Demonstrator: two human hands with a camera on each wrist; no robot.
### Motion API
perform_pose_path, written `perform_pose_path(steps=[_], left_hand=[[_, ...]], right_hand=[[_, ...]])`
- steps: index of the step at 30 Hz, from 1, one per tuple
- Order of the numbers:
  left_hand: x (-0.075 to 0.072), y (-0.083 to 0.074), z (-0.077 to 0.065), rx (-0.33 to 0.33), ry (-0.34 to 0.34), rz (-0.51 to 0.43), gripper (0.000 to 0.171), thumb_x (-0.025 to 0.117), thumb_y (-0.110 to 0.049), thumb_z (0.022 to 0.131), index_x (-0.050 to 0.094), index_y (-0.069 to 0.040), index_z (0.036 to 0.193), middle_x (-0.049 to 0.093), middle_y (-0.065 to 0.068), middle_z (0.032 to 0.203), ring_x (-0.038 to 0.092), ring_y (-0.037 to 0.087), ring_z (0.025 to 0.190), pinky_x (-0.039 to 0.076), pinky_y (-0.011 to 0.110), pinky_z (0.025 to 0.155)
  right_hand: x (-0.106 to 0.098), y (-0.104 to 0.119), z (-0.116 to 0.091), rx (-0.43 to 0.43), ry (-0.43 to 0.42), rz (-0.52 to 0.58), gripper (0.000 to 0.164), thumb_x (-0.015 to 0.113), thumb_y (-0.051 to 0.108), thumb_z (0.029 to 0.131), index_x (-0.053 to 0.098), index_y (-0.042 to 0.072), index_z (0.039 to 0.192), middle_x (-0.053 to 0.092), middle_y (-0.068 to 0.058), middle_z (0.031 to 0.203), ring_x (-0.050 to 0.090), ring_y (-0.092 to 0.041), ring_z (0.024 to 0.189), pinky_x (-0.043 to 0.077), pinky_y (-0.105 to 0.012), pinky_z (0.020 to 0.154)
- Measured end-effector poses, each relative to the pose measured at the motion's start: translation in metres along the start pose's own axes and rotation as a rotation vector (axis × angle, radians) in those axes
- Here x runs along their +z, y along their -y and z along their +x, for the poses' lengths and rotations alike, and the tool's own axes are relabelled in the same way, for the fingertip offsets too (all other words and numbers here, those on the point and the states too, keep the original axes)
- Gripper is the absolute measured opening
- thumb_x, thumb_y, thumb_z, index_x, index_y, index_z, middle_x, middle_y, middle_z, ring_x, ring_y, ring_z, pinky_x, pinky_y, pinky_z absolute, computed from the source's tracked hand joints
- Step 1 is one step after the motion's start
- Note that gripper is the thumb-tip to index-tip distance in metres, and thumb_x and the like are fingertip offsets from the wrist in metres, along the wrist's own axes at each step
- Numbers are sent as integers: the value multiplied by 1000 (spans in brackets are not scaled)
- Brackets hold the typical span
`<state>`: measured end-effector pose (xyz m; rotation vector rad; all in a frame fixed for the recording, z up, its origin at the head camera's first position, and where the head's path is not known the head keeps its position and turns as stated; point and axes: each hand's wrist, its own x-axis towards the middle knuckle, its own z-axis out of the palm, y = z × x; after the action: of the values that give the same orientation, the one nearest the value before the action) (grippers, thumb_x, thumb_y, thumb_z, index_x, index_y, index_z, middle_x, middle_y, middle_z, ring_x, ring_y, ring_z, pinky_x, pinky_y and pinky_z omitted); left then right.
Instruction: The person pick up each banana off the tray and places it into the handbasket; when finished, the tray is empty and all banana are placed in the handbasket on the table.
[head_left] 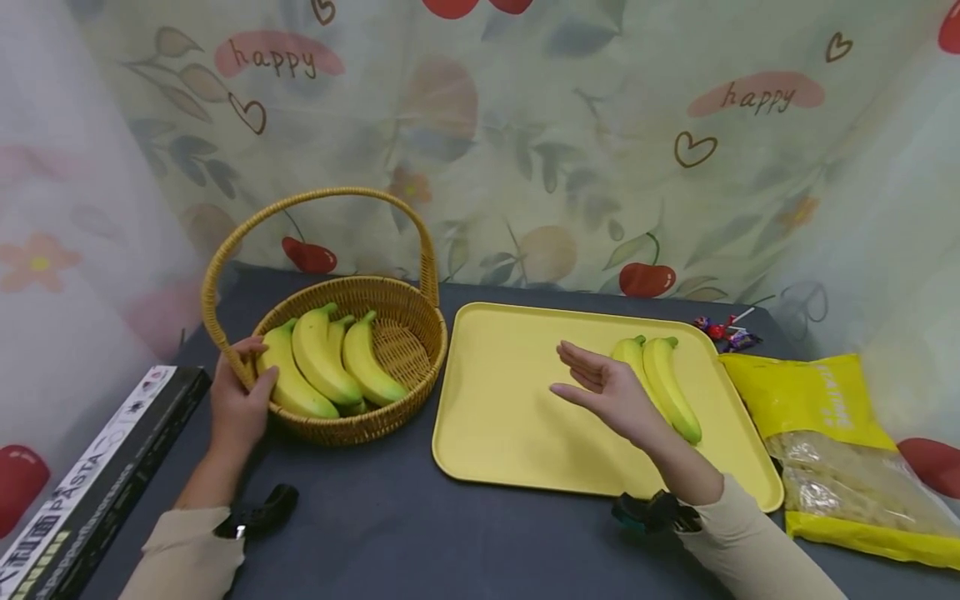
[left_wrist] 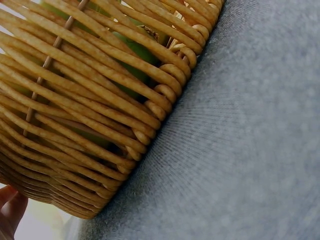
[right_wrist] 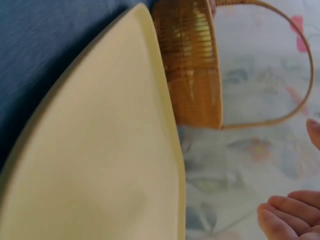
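On the left stands a wicker basket (head_left: 356,430) with a tall arched handle, and several yellow bananas (head_left: 321,354) lie inside it. My left hand (head_left: 238,407) grips the basket's left rim at the foot of the handle, thumb on the near side. Part of that hand shows at the lower left of the left wrist view, beside the woven wall (left_wrist: 85,100). Over the yellow tray (head_left: 502,400) my right hand (head_left: 611,392) hovers with fingers extended and holds nothing. Two bananas (head_left: 671,392) lie on the tray's right part, partly hidden behind this hand.
A long black pasta box (head_left: 112,475) lies at the left edge of the table. Right of the tray are a yellow bag of pasta (head_left: 847,467) and some wrapped lollipops (head_left: 723,332). A patterned curtain (head_left: 510,150) closes off the back.
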<state>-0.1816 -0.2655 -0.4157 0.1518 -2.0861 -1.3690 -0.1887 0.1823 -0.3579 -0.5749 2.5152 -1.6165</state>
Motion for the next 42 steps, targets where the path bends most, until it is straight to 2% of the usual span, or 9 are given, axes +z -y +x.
perform_pose_path(steps=[8,12,16,22,26,31,34,38,42], left_hand=[[1,-1,0,7,6,-10,29,57,-3,84,52,3,112,52,10,125,44,16,127,32,11,98],[0,0,0,-5,4,-10,29,56,-4,85,52,1,114,52,9,125,44,11,126,32,11,98],[0,1,-1,-10,4,-20,30,56,-5,85,53,-1,115,51,7,125,44,8,125,32,11,99],[0,0,0,-8,15,-14,32,56,-5,86,51,0,117,51,7,125,44,10,125,33,11,99],[-1,-2,-1,-18,22,2,32,56,-6,87,51,0,117,50,8,127,44,11,125,33,10,97],[0,-2,0,-14,22,5,31,56,-6,86,50,1,116,51,8,127,45,13,125,34,10,96],[1,-3,0,-9,21,7,31,56,-5,86,50,2,116,51,9,127,44,16,126,34,10,96],[1,-3,-1,-16,21,3,32,55,-5,86,50,2,117,49,10,128,44,16,126,34,11,97],[0,-4,-1,-29,22,0,33,56,-6,87,50,0,119,48,11,131,45,11,122,35,9,93]], right_hand=[[-31,-28,-21,93,-190,-62,67,66,27,85,38,-1,140,41,-16,144,40,-29,132,38,-27,96],[-42,-35,-29,148,-238,-90,68,64,31,86,37,0,140,40,-16,144,40,-30,132,38,-23,96],[-50,-43,-37,188,-269,-122,69,63,32,87,35,0,141,39,-16,145,38,-31,133,36,-27,97],[-55,-56,-39,240,-283,-124,71,63,32,87,33,0,142,37,-16,146,36,-32,134,33,-34,100],[-59,-57,-38,259,-265,-132,71,62,32,87,32,0,143,36,-16,146,35,-32,134,33,-35,101],[-70,-47,-37,243,-250,-114,69,61,32,88,32,0,143,36,-19,146,35,-35,133,41,-17,92],[-76,-45,-35,238,-226,-74,70,60,33,89,31,0,143,35,-21,146,35,-36,133,42,-7,84],[-79,-53,-30,263,-207,-35,70,59,33,89,30,0,143,34,-19,147,34,-34,134,42,-7,84],[-78,-62,-24,291,-252,-2,68,59,30,90,30,-1,143,34,-19,147,34,-33,134,42,-7,84]])
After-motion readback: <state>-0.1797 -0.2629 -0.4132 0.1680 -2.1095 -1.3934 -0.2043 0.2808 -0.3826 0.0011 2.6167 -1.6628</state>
